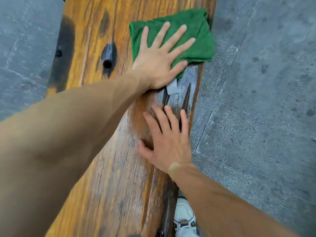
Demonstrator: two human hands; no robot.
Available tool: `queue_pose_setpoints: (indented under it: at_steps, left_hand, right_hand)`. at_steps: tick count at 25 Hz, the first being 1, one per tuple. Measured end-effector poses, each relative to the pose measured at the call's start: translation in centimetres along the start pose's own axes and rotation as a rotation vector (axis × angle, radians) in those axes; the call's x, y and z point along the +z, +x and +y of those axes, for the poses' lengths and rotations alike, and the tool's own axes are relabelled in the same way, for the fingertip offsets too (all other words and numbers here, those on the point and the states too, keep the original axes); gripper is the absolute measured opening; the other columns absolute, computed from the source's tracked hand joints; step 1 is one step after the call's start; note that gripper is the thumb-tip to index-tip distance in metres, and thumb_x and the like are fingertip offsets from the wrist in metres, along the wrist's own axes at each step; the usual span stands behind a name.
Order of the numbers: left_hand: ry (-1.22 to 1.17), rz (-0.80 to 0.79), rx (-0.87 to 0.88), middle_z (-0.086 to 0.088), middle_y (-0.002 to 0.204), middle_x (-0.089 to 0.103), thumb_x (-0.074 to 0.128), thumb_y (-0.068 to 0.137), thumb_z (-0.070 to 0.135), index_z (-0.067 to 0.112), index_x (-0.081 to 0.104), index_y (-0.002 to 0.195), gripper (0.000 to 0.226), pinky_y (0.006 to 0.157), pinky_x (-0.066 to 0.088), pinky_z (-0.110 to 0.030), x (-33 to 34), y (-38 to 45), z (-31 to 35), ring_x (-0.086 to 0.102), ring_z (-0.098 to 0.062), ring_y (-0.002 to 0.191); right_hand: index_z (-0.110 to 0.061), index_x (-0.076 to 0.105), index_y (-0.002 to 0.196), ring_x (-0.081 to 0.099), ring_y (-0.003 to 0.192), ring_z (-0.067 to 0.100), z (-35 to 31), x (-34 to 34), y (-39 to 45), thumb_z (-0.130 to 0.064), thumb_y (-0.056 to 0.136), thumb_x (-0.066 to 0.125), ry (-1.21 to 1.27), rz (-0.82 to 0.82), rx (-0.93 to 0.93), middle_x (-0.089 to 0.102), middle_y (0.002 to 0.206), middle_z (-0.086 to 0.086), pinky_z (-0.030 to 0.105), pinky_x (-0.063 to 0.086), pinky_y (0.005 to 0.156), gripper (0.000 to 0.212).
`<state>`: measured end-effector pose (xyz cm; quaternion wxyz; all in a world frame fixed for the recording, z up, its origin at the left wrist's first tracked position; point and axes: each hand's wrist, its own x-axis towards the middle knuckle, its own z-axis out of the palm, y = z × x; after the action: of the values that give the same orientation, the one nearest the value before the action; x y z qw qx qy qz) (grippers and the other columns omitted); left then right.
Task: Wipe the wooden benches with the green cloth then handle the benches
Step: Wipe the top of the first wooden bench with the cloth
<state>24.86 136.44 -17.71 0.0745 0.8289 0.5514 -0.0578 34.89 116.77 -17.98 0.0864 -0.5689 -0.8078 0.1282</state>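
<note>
Wiping is underway, judging by the streaky sheen on the wooden bench (pixel 109 168). Near to far, w/ the bench as the ref:

A white shoe (pixel 183 218) sits at the bench's near right edge, on the grey stone floor (pixel 256 117) that runs along both sides of the bench.

Right hand (pixel 168 139) rests flat on the bench top, near its right edge, fingers straight and spread, holding nothing; looks like a brace.

Just beyond it, a wet-looking patch w/ dark cracks in the wood. A small pale tag or scrap (pixel 172 87) shows there, at the heel of the far hand; can't tell what it is.

Left hand (pixel 160 57) reaches across, palm down, fingers splayed, pressing the green cloth (pixel 196 41) onto the bench's right side. Cloth is bunched and overhangs that edge a bit.

Left of the cloth: a dark knot hole (pixel 107 63) and dark stains toward the bench's left edge.

Progress est.: near stretch looks wiped; the left strip and the far end look dry, prob. not done. Handling the benches hasn't begun. Only one bench is in view.
</note>
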Motion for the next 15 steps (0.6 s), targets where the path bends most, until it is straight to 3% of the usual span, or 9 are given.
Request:
queue_pose_setpoints:
  at_steps: [3,5,7,11,13,15]
  left_hand:
    - [0.043,0.002,-0.033,0.008,0.171,0.000,0.016,0.099,0.060,0.042,0.004,0.161,0.066,0.118,0.003,-0.071,1.5,-8.8,2.1,-0.002,-0.033,0.158]
    - [0.003,-0.011,-0.037,0.005,0.172,0.000,0.021,0.099,0.059,0.041,0.004,0.160,0.066,0.117,0.004,-0.073,2.9,-15.7,4.8,-0.002,-0.037,0.157]
    - [-0.032,-0.054,0.002,0.003,0.172,0.004,0.026,0.100,0.063,0.044,0.010,0.160,0.065,0.116,0.005,-0.075,4.4,-24.4,8.8,0.000,-0.041,0.156]
    - [-0.010,-0.190,0.127,0.000,0.171,0.015,0.048,0.090,0.071,0.048,0.030,0.156,0.072,0.101,0.023,-0.084,5.9,-40.2,15.6,0.005,-0.043,0.155]
    - [-0.018,-0.225,0.130,0.002,0.170,0.016,0.045,0.090,0.073,0.051,0.035,0.153,0.068,0.097,0.023,-0.086,6.0,-40.3,16.1,0.004,-0.044,0.155]
    - [-0.033,-0.151,0.041,0.003,0.170,0.016,0.036,0.094,0.072,0.052,0.038,0.151,0.061,0.099,0.018,-0.086,5.6,-34.9,15.8,0.009,-0.045,0.154]
  right_hand:
    - [-0.019,0.044,0.131,0.045,0.125,0.034,0.7,-0.3,-0.6,-0.043,0.087,0.056,0.253,0.237,0.026,0.041,0.139,0.005,0.055,0.031,0.114,0.052]
    - [-0.016,0.048,0.125,0.044,0.118,0.032,2.2,-2.0,-0.7,-0.040,0.091,0.052,0.354,0.369,0.177,0.041,0.136,0.007,0.049,0.037,0.105,0.041]
    - [-0.017,0.052,0.124,0.041,0.123,0.031,4.8,-3.9,0.4,-0.041,0.093,0.048,0.318,0.358,0.354,0.044,0.140,0.007,0.049,0.035,0.103,0.039]
    - [-0.023,0.050,0.132,0.036,0.132,0.030,8.6,-5.8,1.5,-0.045,0.093,0.044,0.322,0.283,0.526,0.041,0.146,0.004,0.048,0.033,0.107,0.045]
    - [-0.024,0.048,0.134,0.035,0.134,0.030,9.6,-5.4,1.1,-0.044,0.095,0.044,0.319,0.244,0.571,0.041,0.147,0.003,0.047,0.032,0.108,0.044]
    - [-0.025,0.047,0.135,0.033,0.135,0.030,10.3,-5.4,1.1,-0.042,0.095,0.045,0.306,0.196,0.554,0.040,0.148,0.002,0.047,0.032,0.108,0.044]
